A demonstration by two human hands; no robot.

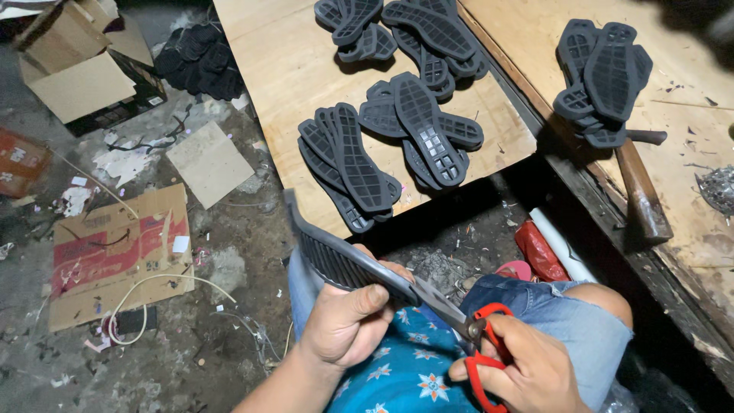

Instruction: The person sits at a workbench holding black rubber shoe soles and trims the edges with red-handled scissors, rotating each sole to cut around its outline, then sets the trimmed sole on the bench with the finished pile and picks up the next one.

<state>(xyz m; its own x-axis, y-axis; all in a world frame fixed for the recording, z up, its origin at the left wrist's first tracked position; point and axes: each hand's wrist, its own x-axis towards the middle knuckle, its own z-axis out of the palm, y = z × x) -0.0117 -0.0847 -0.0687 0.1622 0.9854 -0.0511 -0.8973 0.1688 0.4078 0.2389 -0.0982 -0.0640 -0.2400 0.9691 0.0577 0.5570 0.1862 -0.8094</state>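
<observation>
Left hand grips a grey sole; right hand grips red scissors cutting its edge. Blades near the left thumb: a slip could cut it.

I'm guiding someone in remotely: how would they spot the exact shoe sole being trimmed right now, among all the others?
Start at the plywood board covered with stacked dark soles, then drop to the person's lap at the bottom. The sole being trimmed is gripped by the left hand while red-handled scissors in the right hand bite its edge. It alone is lifted off the board, held on edge.
</observation>
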